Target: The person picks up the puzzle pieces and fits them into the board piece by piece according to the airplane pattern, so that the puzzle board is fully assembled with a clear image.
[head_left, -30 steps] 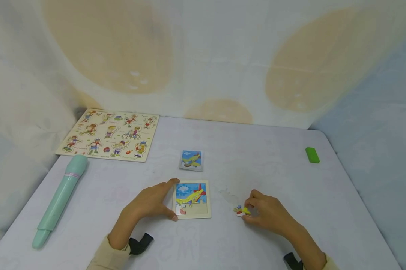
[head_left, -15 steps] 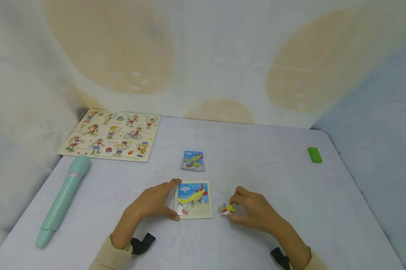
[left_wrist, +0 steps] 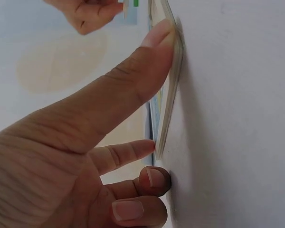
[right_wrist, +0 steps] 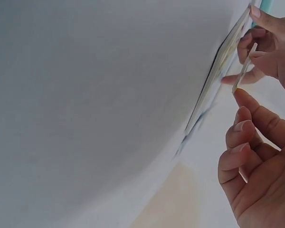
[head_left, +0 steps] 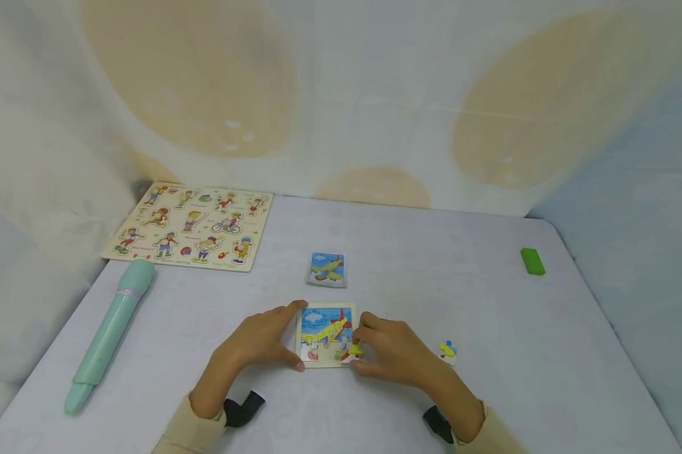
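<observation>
A small square puzzle board (head_left: 327, 364) with a pale wooden frame lies on the table, its airplane picture partly filled with pieces. My left hand (head_left: 263, 339) rests at its left side, thumb on the near corner and index finger at the far corner; both look fairly straight in the left wrist view. My right hand (head_left: 394, 350) pinches a puzzle piece (right_wrist: 245, 68) between thumb and index finger, over the board's lower right part. In the right wrist view the piece is edge-on and tilted, apart from the board. Another puzzle piece (head_left: 447, 352), yellow, blue and white, lies right of my right hand.
Beyond the board lies a small airplane picture card (head_left: 327, 270). A wooden board with sports figures (head_left: 190, 227) sits at the back left, with a mint-green stick-like object (head_left: 109, 337) in front. A green block (head_left: 532, 261) lies far right.
My right hand has moved left with the puzzle piece, from the table to over the board. The loose piece formerly hidden by that hand now shows. My left hand keeps its place on the board.
</observation>
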The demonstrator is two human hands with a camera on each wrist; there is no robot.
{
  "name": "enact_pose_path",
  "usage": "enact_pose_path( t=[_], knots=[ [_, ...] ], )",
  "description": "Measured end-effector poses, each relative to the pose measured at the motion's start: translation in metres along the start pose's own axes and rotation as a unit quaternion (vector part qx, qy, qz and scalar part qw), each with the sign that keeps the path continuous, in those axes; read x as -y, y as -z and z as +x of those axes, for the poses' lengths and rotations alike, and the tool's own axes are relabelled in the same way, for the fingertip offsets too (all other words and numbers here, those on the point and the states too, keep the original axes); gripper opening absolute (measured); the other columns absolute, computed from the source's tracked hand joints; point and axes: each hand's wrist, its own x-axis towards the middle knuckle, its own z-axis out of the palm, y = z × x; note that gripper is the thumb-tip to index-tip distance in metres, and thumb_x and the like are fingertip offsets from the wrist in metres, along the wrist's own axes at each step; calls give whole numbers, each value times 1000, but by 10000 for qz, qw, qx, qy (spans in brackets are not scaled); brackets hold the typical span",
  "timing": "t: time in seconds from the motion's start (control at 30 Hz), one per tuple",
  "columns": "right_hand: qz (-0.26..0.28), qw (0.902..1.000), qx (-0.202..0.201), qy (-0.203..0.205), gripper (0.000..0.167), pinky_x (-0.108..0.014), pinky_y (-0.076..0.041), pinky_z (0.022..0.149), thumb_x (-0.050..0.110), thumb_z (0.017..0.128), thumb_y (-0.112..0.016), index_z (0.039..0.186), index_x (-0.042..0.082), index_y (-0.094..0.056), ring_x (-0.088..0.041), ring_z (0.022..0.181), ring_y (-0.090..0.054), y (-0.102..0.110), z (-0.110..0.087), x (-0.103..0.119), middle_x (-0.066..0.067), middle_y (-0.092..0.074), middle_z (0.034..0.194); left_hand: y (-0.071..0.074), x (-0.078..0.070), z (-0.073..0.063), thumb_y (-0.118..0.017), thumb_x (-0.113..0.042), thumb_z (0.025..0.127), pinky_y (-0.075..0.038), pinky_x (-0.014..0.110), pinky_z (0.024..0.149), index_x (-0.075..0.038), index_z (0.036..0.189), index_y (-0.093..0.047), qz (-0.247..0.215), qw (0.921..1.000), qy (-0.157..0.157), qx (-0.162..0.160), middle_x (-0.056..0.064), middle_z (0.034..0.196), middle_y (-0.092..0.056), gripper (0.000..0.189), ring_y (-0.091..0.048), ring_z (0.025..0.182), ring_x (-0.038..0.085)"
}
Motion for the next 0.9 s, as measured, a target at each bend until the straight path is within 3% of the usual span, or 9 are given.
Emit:
enact_pose_path(
  t=[0.33,0.6,0.83,0.9],
  knots=[
    [-438,9986,240,194,29,-15,-48,62,36,80,-77,97,12,-75,-2,70,-51,-7,25,15,4,-58,92,0,-3,0,-93,-43,62,-47,55,100,-18,149,-42,75,10000,-8,12,14,142,-57,105,-57,125,35],
    [-455,9981,393,164,26,-12,-44,61,32,82,-78,96,11,-75,-3,68,-46,-11,34,20,5,-56,86,2,-5,-2,-93,-42,62,-47,56,100,-18,149,-42,71,10000,29,-4,15,142,-56,104,-57,125,35],
    [-471,9972,587,1,41,-14,-49,68,42,82,-79,109,11,-74,-5,75,-52,-11,34,23,3,-60,95,1,-3,-1,-93,-42,61,-47,56,99,-18,149,-42,33,10000,55,-2,14,141,-57,104,-58,125,35],
    [-511,9965,660,-77,47,-17,-52,71,46,83,-78,116,13,-72,-7,81,-60,-9,31,26,0,-64,104,1,-3,-1,-93,-42,62,-47,56,100,-19,149,-42,28,10000,72,6,14,142,-56,104,-57,126,35]
  ],
)
